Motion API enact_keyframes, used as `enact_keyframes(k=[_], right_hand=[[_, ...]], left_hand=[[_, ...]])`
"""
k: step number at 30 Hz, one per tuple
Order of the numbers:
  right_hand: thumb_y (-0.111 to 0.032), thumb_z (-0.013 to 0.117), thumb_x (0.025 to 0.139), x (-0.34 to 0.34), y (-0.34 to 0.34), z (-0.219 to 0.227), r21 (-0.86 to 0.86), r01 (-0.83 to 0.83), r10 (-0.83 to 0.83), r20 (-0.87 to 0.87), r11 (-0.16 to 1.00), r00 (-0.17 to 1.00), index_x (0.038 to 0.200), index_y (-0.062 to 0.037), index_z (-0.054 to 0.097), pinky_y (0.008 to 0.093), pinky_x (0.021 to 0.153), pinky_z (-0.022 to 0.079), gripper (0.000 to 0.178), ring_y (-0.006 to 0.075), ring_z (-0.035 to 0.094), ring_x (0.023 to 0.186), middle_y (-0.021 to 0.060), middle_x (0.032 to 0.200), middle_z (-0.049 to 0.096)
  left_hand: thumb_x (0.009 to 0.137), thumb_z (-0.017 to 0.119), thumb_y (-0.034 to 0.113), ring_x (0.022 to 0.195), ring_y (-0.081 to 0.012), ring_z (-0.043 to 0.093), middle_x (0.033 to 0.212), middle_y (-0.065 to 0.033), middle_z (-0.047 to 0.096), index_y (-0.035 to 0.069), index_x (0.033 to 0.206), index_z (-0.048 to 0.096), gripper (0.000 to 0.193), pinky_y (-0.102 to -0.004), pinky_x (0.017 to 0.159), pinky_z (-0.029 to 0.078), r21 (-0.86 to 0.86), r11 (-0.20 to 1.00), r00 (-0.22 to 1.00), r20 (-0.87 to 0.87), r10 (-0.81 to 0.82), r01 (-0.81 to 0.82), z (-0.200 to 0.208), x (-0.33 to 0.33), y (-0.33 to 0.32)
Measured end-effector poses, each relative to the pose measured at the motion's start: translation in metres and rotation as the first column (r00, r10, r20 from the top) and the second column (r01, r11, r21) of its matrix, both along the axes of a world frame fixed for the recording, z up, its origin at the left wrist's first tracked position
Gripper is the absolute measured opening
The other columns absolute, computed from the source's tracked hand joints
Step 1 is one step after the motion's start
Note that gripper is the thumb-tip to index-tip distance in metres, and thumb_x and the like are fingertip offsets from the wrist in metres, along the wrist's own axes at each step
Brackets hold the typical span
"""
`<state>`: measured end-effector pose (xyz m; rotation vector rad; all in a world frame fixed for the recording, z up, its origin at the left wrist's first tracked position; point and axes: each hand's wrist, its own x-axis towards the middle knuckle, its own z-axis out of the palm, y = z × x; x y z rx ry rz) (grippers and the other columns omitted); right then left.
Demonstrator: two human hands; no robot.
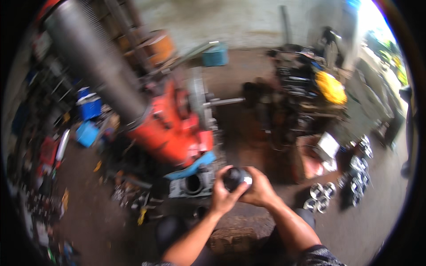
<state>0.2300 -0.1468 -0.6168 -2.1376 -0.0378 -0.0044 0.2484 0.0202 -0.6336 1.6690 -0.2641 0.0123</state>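
Both my hands close around a dark, round metal part (232, 178) with a shiny side, held up in front of me. My left hand (219, 197) grips it from the left, its thumb across the front. From the right, my right hand (261, 188) wraps the other side. Motion blur hides the part's exact kind. Just left of my hands lies a grey metal block (177, 190) with a round bore, below a light-blue piece (195, 166) at the foot of a red machine (164, 137).
A thick grey column (95, 62) rises from the red machine at the left. Shiny round metal parts (322, 191) stand on the floor at right, near a box (306, 155) holding a white carton (328, 145). A yellow bundle (330, 88) lies on cluttered machinery. Blue containers (87, 133) stand left.
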Motion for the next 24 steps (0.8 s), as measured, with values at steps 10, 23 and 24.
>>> enact_keyframes(k=[10, 23, 24], right_hand=[[-0.023, 0.09, 0.06, 0.0024, 0.0059, 0.0072, 0.002, -0.025, 0.025, 0.038, 1.0, 0.999, 0.126, 0.0008, 0.059, 0.0498, 0.1, 0.055, 0.077, 0.0436, 0.068, 0.113, 0.0244, 0.117, 0.07], [-0.025, 0.09, 0.062, 0.0028, 0.0076, 0.0056, -0.005, -0.024, 0.025, 0.044, 1.0, 0.999, 0.129, 0.0014, 0.058, 0.0502, 0.102, 0.053, 0.079, 0.0441, 0.067, 0.114, 0.025, 0.118, 0.069], [-0.024, 0.09, 0.062, 0.003, 0.0078, 0.0055, 0.002, -0.026, 0.026, 0.044, 1.0, 0.999, 0.129, 0.0012, 0.058, 0.0501, 0.102, 0.053, 0.079, 0.0441, 0.067, 0.114, 0.0248, 0.118, 0.069]], left_hand=[[0.087, 0.092, 0.03, 0.124, -0.0226, 0.061, 0.131, -0.0116, 0.062, 0.002, 0.144, 0.051, 0.076, -0.0391, 0.11, 0.049, 0.016, 0.999, 0.999, -0.021, -0.033, 0.034, 0.0033, -0.0004, 0.0051], [0.087, 0.091, 0.03, 0.121, -0.0232, 0.062, 0.128, -0.0132, 0.063, 0.0, 0.145, 0.05, 0.078, -0.0396, 0.108, 0.05, 0.025, 0.999, 1.0, -0.003, -0.021, 0.021, 0.0073, -0.0003, 0.0066], [0.087, 0.092, 0.029, 0.121, -0.0218, 0.062, 0.127, -0.0122, 0.062, 0.001, 0.144, 0.05, 0.076, -0.0388, 0.108, 0.05, 0.016, 0.999, 0.999, -0.019, -0.028, 0.028, 0.0072, 0.0006, 0.0062]])
